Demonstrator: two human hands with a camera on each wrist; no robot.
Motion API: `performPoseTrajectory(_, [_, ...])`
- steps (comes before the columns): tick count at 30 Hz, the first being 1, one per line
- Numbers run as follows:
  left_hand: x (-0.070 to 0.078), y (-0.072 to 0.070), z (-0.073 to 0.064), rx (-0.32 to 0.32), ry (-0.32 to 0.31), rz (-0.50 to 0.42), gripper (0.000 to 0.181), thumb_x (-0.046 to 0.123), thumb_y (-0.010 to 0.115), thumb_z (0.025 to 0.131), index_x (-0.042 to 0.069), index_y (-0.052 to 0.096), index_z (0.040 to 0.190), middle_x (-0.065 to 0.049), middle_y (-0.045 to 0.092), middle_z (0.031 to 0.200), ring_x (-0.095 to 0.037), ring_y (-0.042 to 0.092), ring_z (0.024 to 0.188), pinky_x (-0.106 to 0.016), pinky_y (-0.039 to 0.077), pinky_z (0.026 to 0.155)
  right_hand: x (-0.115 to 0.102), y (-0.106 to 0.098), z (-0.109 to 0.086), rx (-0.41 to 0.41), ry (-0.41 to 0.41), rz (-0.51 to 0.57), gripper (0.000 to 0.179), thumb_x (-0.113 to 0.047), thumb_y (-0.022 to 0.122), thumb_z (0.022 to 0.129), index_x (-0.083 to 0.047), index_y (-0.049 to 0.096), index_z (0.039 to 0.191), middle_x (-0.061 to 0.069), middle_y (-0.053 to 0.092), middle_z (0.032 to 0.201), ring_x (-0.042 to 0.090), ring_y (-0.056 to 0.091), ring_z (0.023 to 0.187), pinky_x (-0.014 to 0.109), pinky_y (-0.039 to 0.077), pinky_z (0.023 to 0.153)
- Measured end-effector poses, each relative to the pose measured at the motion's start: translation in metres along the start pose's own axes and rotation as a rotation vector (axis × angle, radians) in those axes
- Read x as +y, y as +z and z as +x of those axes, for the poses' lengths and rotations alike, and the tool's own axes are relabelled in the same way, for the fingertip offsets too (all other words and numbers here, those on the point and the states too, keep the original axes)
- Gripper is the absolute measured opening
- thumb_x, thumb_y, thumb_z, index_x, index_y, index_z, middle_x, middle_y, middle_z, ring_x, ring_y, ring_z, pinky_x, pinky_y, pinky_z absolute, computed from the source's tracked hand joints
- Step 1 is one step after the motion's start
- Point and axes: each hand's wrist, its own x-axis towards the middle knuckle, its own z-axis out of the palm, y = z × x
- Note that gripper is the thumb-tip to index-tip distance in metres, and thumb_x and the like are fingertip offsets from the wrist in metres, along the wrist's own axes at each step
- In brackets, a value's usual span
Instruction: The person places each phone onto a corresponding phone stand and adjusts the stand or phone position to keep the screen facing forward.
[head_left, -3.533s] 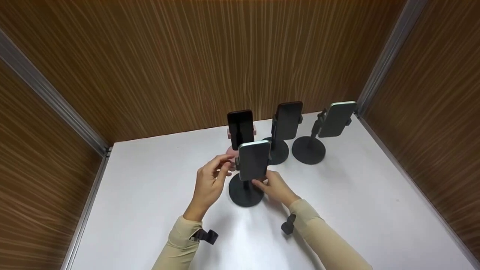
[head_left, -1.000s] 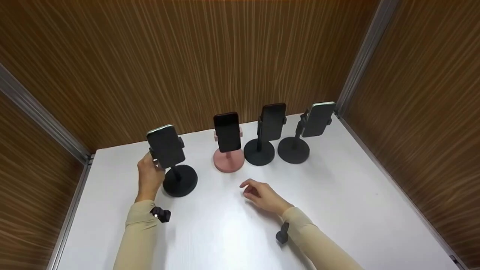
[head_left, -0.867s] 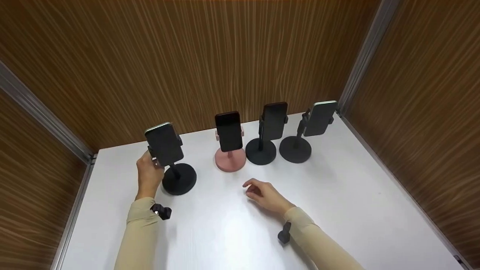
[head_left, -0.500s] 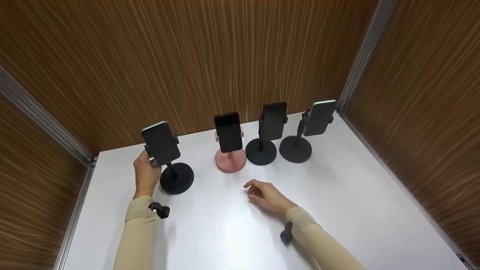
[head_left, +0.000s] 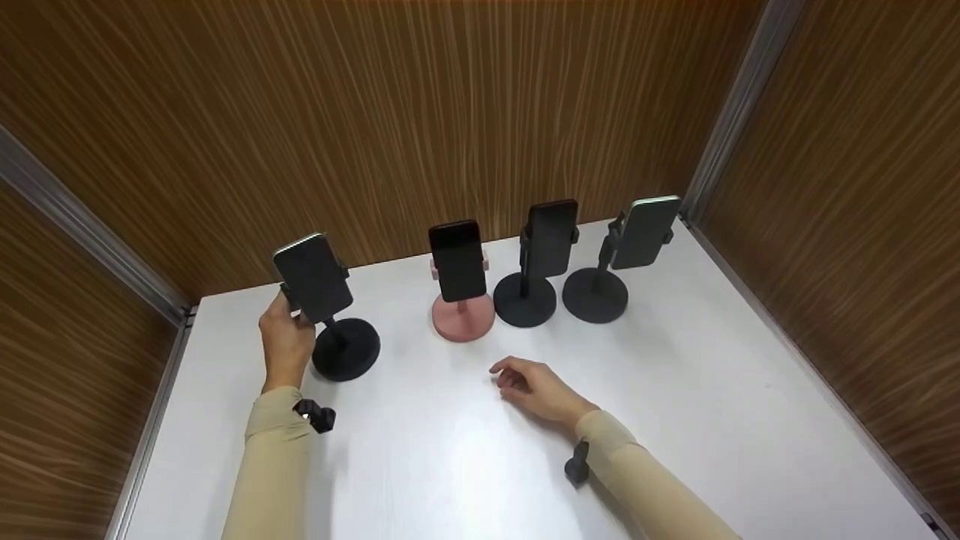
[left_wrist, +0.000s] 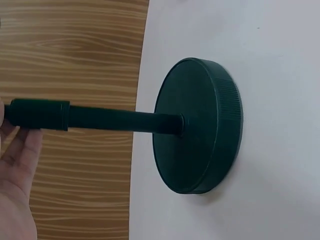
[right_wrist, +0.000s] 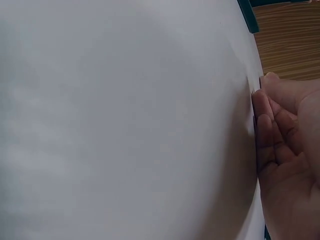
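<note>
My left hand grips the upper stem of a phone stand at the table's left. The stand carries a phone, tilted, its dark face toward me. In the left wrist view, fingers curl at the thick collar of the stem; the round base looks dark green there. The base is upright, close over the table. The phone hides some of the fingertips in the head view. My right hand rests low over the table, fingers loosely curled, holding nothing, in front of a pink phone stand.
The pink stand holds a black phone. Right of it, a black stand and a dark grey stand bear phones too. Wood-grain panels enclose the white table behind and at both sides.
The held stand has gone from the middle, in front of the pink stand, to the left, and lately a little further back. My right hand has left that stand and moved slightly toward me.
</note>
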Motion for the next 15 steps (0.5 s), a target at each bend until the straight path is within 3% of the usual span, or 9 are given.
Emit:
performPoseTrajectory(3, [0.000,-0.002,-0.009,-0.002,-0.007,0.021,0.040,-0.018,0.061,0.090,-0.004,0.062,0.127,-0.028,0.070,0.119,-0.045,0.070,0.112,-0.058,0.062,0.092,-0.002,-0.001,-0.004,-0.016,0.009,0.021,0.035,-0.008,0.069,0.104,-0.009,0.065,0.138,0.003,0.073,0.117,0.015,0.069,0.106,0.033,0.058,0.099])
performPoseTrajectory(7, [-0.001,0.000,-0.021,-0.008,0.000,0.029,0.047,-0.008,0.065,0.097,-0.004,0.052,0.142,-0.027,0.064,0.127,-0.044,0.066,0.118,-0.057,0.059,0.095,-0.003,-0.013,-0.008,0.037,-0.034,0.007,0.033,-0.005,0.069,0.103,-0.005,0.065,0.136,0.008,0.073,0.115,0.021,0.069,0.105,0.037,0.058,0.099])
performPoseTrajectory(11, [-0.001,0.002,-0.033,0.022,0.003,0.029,0.037,0.002,0.067,0.103,-0.004,0.056,0.137,-0.026,0.066,0.124,-0.041,0.067,0.116,-0.054,0.059,0.092,-0.002,-0.033,-0.011,0.125,-0.062,-0.025,0.031,-0.002,0.068,0.103,-0.004,0.066,0.133,0.015,0.073,0.115,0.028,0.070,0.107,0.044,0.060,0.099])
performPoseTrajectory(15, [0.000,0.007,-0.048,0.034,-0.014,0.076,0.027,0.008,0.067,0.105,-0.006,0.063,0.128,-0.028,0.068,0.118,-0.043,0.067,0.112,-0.055,0.056,0.094,-0.003,-0.055,-0.013,0.225,-0.048,-0.076,0.033,-0.002,0.067,0.104,-0.004,0.065,0.136,0.021,0.071,0.125,0.036,0.069,0.118,0.055,0.058,0.103])
